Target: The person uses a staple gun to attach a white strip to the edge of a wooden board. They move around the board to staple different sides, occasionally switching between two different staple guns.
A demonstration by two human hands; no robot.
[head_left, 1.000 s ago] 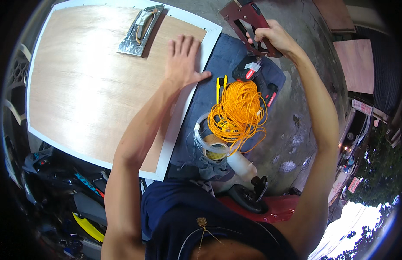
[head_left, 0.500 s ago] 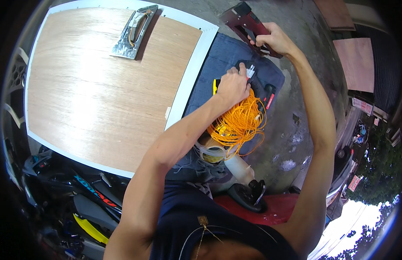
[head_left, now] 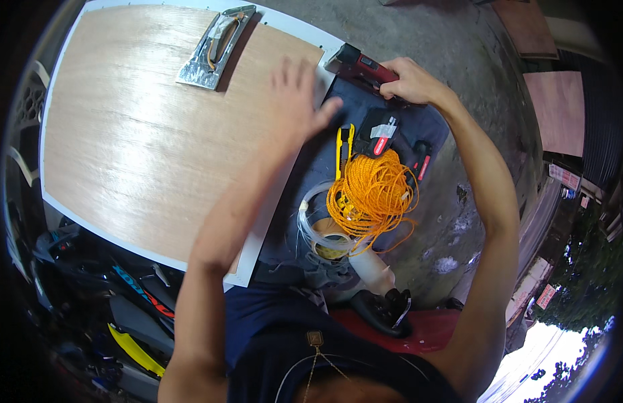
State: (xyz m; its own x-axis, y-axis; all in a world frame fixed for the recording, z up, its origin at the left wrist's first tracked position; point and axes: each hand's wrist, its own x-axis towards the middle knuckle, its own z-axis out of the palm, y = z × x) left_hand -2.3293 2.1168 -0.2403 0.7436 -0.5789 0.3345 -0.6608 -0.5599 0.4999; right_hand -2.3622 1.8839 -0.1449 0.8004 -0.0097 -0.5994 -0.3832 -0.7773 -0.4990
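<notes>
My right hand (head_left: 413, 84) grips a dark red and black staple gun (head_left: 368, 70) by its handle, at the near right corner of a white-framed plywood panel (head_left: 137, 127). My left hand (head_left: 299, 104), blurred by motion, is empty with fingers spread above the panel's right edge. A silver staple gun (head_left: 202, 70) lies on the panel's far part. Below my hands, a dark blue cloth (head_left: 352, 101) carries a yellow utility knife (head_left: 344, 151), a black and red block-shaped item (head_left: 380, 138) and a bundle of orange cord (head_left: 372, 195).
By the orange cord lie a coil of clear line (head_left: 303, 218), a roll of tape (head_left: 331, 245) and a small black and red tool (head_left: 422, 161). A motorcycle (head_left: 140, 316) stands at the lower left. Plywood sheets (head_left: 555, 111) lie at the right.
My left hand has left the things on the cloth and moved left over the panel. My right hand has brought the red staple gun lower, toward the panel's corner.
</notes>
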